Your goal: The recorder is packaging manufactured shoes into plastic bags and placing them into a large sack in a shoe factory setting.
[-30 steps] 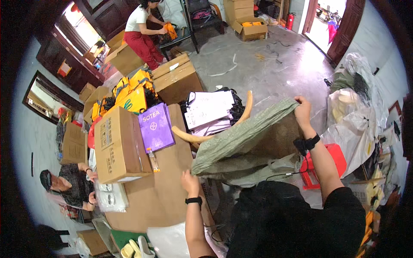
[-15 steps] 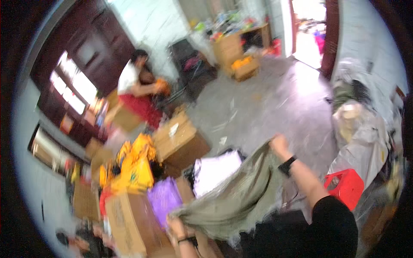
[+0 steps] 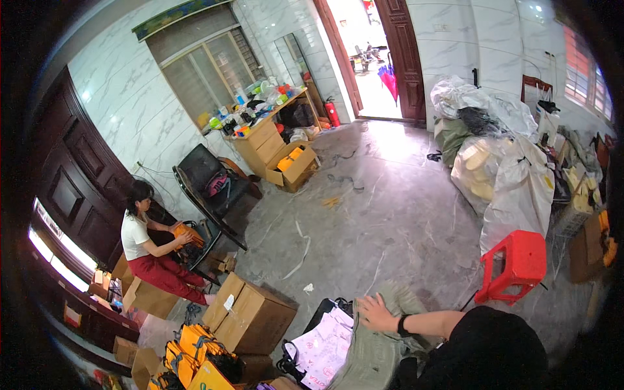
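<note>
My right hand (image 3: pixel 375 314) lies with its fingers spread on the grey-green cloth (image 3: pixel 372 359), which is draped at the lower middle. It rests on the cloth without gripping it. My left hand is out of view. Touching the left side of the cloth are pale pink printed bags (image 3: pixel 322 351) with black straps, on top of something black. Yellow-orange bags (image 3: pixel 195 348) with dark straps are heaped farther left. A sliver of purple fabric shows at the bottom edge.
A closed cardboard box (image 3: pixel 250 315) stands left of the pink bags. The red plastic stool (image 3: pixel 513 268) is at right, near stuffed white sacks (image 3: pixel 520 195). Another person (image 3: pixel 140 234) sits at left handling orange items, beside a black chair (image 3: pixel 214 188).
The cloth, held up between both hands before, now lies lower, and my right hand has let go of it. My left hand has left the view, which has tilted upward.
</note>
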`<state>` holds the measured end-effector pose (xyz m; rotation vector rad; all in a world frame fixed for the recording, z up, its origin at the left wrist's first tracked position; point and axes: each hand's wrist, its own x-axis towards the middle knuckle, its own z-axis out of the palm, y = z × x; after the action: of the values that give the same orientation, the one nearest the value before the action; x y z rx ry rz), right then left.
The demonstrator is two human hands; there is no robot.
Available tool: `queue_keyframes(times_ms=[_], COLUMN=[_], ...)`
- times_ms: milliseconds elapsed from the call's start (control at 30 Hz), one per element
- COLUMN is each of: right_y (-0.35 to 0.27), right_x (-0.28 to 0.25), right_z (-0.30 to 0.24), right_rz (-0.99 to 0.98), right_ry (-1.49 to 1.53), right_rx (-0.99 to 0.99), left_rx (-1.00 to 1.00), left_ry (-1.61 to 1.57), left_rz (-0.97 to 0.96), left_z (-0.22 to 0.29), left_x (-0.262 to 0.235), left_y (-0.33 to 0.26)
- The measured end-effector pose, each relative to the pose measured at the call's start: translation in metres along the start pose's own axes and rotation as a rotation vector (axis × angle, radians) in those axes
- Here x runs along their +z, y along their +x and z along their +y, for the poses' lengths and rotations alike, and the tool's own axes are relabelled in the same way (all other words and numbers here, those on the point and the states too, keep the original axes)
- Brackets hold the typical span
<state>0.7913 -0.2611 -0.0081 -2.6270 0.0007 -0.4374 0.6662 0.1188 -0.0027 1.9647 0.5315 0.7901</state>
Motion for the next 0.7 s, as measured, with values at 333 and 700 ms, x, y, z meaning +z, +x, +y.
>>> queue_keyframes(times_ms=[333, 700], right_y=[-0.037, 0.006], right_x=[-0.003, 0.023], right_z=[-0.014, 0.057], right_rz=[-0.096, -0.539], right_ry=[-0.168, 0.173], right_rx=[0.165, 0.277], left_rx=[0.110, -0.095], left_ry=[0.692, -0.204], left_rz=[-0.292, -0.480], left_z=[-0.023, -0.074], left_x=[-0.004, -0.012], left_y=[0.005, 0.018])
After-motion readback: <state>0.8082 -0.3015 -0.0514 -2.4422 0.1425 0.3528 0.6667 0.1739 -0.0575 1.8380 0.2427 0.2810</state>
